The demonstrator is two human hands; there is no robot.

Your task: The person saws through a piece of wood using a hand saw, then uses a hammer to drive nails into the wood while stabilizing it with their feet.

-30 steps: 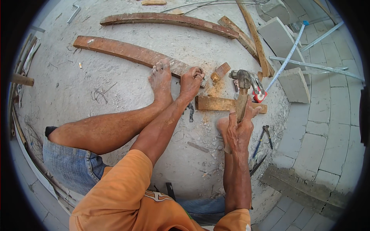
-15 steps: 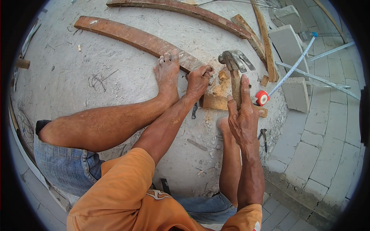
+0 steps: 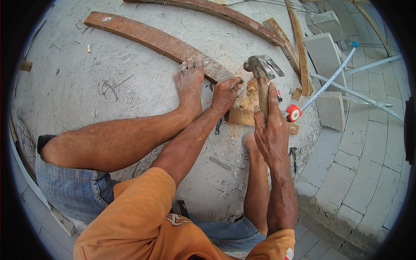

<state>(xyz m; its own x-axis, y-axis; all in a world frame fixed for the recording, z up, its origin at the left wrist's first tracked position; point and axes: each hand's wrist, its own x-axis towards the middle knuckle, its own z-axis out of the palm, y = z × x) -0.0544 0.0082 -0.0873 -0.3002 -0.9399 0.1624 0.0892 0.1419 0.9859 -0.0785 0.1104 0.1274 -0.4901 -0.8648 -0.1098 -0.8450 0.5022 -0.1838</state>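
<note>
My right hand (image 3: 273,134) is wrapped round the wooden handle of a claw hammer (image 3: 262,67), its index finger stretched along the handle. The metal head is raised, apart from the wood below. At the near end of a long reddish-brown wooden beam (image 3: 151,35), my left hand (image 3: 225,95) is closed, thumb and fingers pinched together. Whatever lies between those fingertips is too small or hidden to name. My bare left foot (image 3: 189,82) presses against the beam. Below the hammer, a short wooden block (image 3: 241,115) lies among sawdust and chips, partly hidden by my right hand.
A red-and-white tape measure (image 3: 294,113) lies to the right, its blade (image 3: 329,81) stretched toward the far right. Beyond are metal strips (image 3: 355,92), pale blocks (image 3: 331,110) and more timber (image 3: 216,12). A small dark tool (image 3: 294,159) lies beside my right forearm.
The hammer and my right hand have shifted slightly left. My left hand stays pinched at the beam's end, its fingertips a little farther right. The whole view has tilted slightly.
</note>
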